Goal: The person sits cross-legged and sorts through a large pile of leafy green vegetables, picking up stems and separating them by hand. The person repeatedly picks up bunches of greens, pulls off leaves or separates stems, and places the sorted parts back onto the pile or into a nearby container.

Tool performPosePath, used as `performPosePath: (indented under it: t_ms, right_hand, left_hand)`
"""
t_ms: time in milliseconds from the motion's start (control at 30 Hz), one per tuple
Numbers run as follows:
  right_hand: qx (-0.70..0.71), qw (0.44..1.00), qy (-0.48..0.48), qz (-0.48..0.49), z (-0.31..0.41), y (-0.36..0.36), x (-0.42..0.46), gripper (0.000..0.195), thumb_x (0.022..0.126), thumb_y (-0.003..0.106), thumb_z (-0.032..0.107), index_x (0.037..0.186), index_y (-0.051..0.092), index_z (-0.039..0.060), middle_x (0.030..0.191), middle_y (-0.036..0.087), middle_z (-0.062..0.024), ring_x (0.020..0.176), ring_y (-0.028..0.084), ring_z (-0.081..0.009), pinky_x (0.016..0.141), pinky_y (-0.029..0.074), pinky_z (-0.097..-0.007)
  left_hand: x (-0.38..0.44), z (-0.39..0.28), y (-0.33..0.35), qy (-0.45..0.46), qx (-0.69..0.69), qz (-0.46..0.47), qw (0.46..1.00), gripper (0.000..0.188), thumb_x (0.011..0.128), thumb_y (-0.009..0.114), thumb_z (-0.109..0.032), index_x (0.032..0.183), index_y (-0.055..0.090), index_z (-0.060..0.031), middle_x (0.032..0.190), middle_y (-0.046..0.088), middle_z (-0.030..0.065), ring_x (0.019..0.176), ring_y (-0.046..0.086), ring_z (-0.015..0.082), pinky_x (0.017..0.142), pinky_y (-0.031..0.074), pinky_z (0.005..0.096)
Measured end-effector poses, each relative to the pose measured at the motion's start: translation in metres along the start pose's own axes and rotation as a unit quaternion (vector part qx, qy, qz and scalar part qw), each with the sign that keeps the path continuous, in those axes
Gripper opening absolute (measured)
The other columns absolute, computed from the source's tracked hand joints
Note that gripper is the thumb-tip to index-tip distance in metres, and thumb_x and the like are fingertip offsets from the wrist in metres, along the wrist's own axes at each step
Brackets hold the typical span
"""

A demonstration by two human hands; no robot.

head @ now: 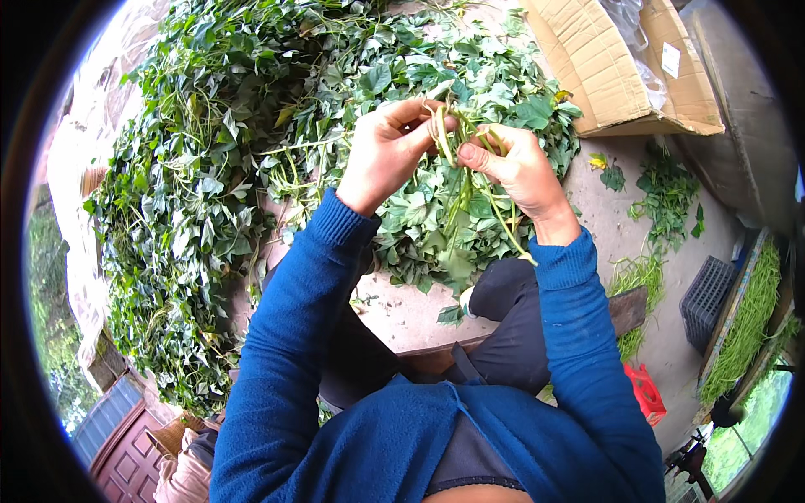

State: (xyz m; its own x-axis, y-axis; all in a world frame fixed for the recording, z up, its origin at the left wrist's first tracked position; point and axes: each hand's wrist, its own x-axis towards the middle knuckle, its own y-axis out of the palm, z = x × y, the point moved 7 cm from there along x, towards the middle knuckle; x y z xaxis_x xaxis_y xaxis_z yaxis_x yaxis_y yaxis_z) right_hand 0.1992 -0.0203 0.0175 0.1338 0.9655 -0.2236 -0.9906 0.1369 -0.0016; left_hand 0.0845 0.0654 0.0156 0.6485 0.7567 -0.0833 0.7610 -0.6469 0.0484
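Note:
Between my two hands is a small bunch of green leafy stems (464, 188), with leaves hanging from its lower end. My left hand (393, 141) pinches pale stems near the top between thumb and fingers. From the right, my right hand (512, 160) grips more of the stems, its thumb pressed towards the fingers. One long stem dangles down towards my right cuff. Below and beyond both hands spreads a heap of cut leafy vines (415, 207). My curled fingers hide part of the bunch.
A larger bank of vines (188, 188) rises on the left. An opened cardboard box (604, 69) holding clear plastic stands at the far right. Loose green stems (638, 276), a dark plastic crate (707, 302), a long tray of stems (748, 320) and a red plastic item (644, 393) are on the right.

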Motion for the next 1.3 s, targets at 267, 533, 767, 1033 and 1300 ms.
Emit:
performPosePath:
  t_ms: [267,533,767,1033,1300]
  right_hand:
    - [-0.202,0.975,-0.08,-0.049,0.004,-0.023,0.001,0.019,0.082,0.066,0.016,0.075,0.058,0.0008,0.063,0.051,0.003,0.061,0.041,-0.0041,0.053,0.035,-0.0227]
    - [-0.148,0.979,-0.024,-0.138,-0.015,-0.081,-0.001,0.028,0.093,0.051,0.026,0.085,0.059,-0.0001,0.082,0.057,-0.0017,0.08,0.051,-0.0092,0.076,0.04,-0.0234]
    - [0.112,0.988,0.065,0.083,-0.013,0.005,-0.002,0.033,0.09,0.056,0.031,0.094,0.06,-0.0021,0.064,0.047,0.0064,0.052,0.034,-0.0012,0.046,0.024,-0.0172]
    - [0.149,0.982,0.089,0.069,-0.012,0.005,-0.01,0.027,0.079,0.071,0.015,0.099,0.065,-0.0018,0.08,0.062,0.001,0.069,0.05,-0.0026,0.061,0.039,-0.0167]
    - [0.034,0.999,0.013,0.009,-0.003,0.003,-0.002,0.016,0.078,0.072,0.015,0.084,0.065,0.0021,0.068,0.053,0.0068,0.06,0.04,-0.0012,0.053,0.031,-0.0183]
  left_hand:
    - [0.001,0.0,0.009,0.003,0.154,0.056,0.986,0.016,0.085,0.063,-0.012,0.096,0.063,-0.0005,0.079,0.065,0.0025,0.068,0.057,0.0056,0.059,0.046,0.0193]
    - [0.002,-0.01,-0.018,-0.057,-0.101,0.019,0.993,0.022,0.089,0.058,-0.021,0.084,0.062,-0.0002,0.068,0.058,0.0021,0.056,0.052,0.0075,0.049,0.043,0.0208]
    - [0.004,-0.006,-0.029,-0.047,-0.196,-0.009,0.979,0.023,0.092,0.052,-0.023,0.09,0.058,-0.0006,0.069,0.054,0.0007,0.058,0.052,0.0078,0.052,0.042,0.0201]
    - [0.008,-0.003,-0.036,-0.074,-0.182,-0.104,0.975,0.024,0.093,0.052,-0.023,0.096,0.058,0.0003,0.072,0.056,0.0016,0.059,0.051,0.0079,0.055,0.043,0.0202]
    - [-0.004,0.012,0.005,-0.155,-0.055,0.092,0.982,0.016,0.087,0.062,-0.021,0.082,0.064,-0.0066,0.064,0.054,-0.0062,0.056,0.045,0.0019,0.053,0.035,0.0168]
